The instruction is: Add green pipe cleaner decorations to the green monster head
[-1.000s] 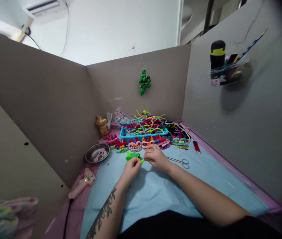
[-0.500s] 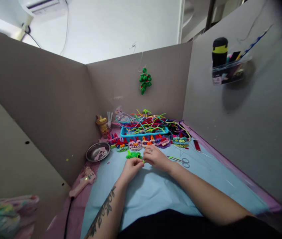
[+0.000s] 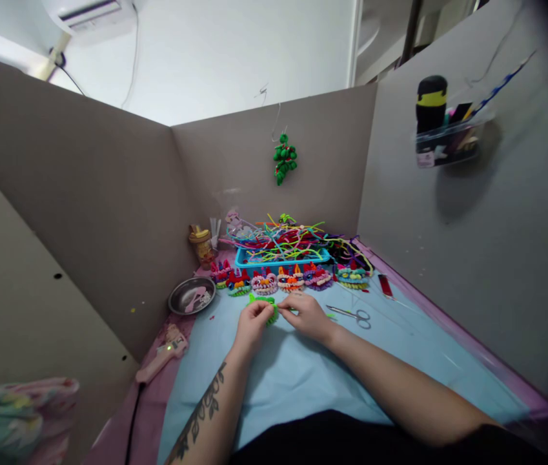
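Note:
My left hand (image 3: 255,323) pinches a small green fuzzy pipe-cleaner figure (image 3: 263,299), held a little above the blue table cover (image 3: 297,381). Close on its right, my right hand (image 3: 305,315) has thumb and forefinger pressed together at the figure's right edge; whatever thin piece lies between those fingertips is too small to make out. Part of the figure is hidden behind the left fingers. Scissors (image 3: 351,314) lie to the right of my right hand, beside small green scraps. Just beyond the hands stands a row of colourful pipe-cleaner heads (image 3: 291,278).
A blue tray (image 3: 281,262) heaped with pipe cleaners stands at the back. On the left are a metal bowl (image 3: 177,298), a glue gun (image 3: 162,359) with its cord, and a lidded jar (image 3: 201,244). Grey partitions (image 3: 274,174) enclose the table; a clear bin (image 3: 448,147) hangs on the right one.
My left hand now tilts the green figure more upright. The right hand has drawn slightly right and turned, its fingers pinching at the figure's edge. The scissors show more fully.

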Motion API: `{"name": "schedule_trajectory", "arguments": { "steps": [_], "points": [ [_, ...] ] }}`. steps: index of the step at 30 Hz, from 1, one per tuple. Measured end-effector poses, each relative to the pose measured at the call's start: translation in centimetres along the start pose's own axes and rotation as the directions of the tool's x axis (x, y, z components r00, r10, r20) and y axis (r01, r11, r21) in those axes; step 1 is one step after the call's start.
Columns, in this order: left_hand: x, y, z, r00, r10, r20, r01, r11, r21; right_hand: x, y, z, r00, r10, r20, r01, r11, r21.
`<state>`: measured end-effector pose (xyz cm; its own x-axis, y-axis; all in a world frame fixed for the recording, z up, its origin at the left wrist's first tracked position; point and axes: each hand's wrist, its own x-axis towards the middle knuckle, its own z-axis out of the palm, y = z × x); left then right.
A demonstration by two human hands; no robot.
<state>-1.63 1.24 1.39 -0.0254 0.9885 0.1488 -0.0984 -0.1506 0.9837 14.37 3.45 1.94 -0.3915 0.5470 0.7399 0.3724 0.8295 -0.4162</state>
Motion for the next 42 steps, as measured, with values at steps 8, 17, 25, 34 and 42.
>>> {"name": "schedule_trajectory", "arguments": {
  "steps": [8,17,25,34,42],
  "points": [
    [0.3,-0.6,0.7,0.988,-0.033,-0.149,0.007,0.984,-0.178,-0.7,-0.6,2.0,0.999,0.038,-0.021,-0.038,0.998,-0.041],
    [0.1,-0.6,0.7,0.994,-0.036,-0.103,0.015,0.979,-0.204,-0.6,-0.7,1.7,1.0,0.005,-0.026,-0.007,0.996,-0.089],
    [0.1,-0.3,0.3,0.994,-0.033,-0.101,0.018,0.989,-0.146,-0.6,-0.9,1.7,0.999,0.035,-0.005,-0.035,0.992,-0.118],
    [0.3,-0.4,-0.2,0.984,-0.164,-0.075,0.143,0.963,-0.228,-0.7,-0.8,1.5,1.0,0.018,-0.022,-0.021,0.99,-0.137],
    [0.1,-0.3,0.2,0.982,-0.174,-0.072,0.15,0.954,-0.259,-0.8,-1.0,2.0,0.998,0.054,-0.041,-0.06,0.988,-0.145]
  ]
}}
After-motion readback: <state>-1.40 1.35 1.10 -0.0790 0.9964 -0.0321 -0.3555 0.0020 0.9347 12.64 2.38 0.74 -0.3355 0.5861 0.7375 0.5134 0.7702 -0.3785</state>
